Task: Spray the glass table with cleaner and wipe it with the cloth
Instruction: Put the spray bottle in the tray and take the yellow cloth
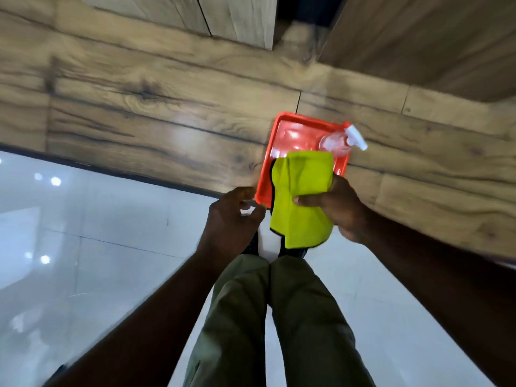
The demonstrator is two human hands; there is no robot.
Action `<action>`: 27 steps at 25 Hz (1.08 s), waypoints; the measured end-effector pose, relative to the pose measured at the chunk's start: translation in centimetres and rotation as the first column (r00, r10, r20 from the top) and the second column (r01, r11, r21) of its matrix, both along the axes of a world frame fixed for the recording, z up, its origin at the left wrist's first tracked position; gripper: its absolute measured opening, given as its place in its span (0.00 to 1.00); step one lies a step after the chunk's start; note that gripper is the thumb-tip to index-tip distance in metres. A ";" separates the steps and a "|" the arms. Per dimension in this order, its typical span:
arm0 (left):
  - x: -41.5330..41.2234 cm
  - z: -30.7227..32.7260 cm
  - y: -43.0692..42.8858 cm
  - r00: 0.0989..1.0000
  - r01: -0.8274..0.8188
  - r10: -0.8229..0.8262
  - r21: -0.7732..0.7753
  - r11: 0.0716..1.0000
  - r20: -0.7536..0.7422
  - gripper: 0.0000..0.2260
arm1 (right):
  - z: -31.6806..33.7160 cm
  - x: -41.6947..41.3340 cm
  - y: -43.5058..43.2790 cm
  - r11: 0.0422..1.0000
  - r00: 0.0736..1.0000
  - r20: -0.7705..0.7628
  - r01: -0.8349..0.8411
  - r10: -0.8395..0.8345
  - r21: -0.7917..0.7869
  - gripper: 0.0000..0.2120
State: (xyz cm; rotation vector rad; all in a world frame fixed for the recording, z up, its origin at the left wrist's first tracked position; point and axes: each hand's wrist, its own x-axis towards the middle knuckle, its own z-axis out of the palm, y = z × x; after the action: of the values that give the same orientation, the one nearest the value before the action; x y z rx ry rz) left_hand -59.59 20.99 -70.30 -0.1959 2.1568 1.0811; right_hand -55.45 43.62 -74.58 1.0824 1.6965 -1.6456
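Right hand (337,208) pinches yellow cloth (303,196) over red tray (282,127)

An indoor room with a domestic or office finish is shown; which of the two cannot be determined. The floor (97,261) is laid with large glossy pale tiles, in which ceiling lights are reflected. A wood-grain laminate surface (167,107) is bordered by matching wood-grain panels (240,20) at the top.
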 end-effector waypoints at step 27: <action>14.3 58.4 -16.1 0.259 -0.778 0.780 0.355 0.518 -0.570 0.04 | 56.8 -4.8 -20.3 0.812 0.265 -0.813 -0.452 0.518 0.369 0.15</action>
State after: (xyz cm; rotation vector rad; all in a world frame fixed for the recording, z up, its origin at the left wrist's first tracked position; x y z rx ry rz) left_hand -45.33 4.94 -11.90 -1.1754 2.7706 1.9671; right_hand -60.26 23.29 -17.83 -0.5579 2.3697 -1.7991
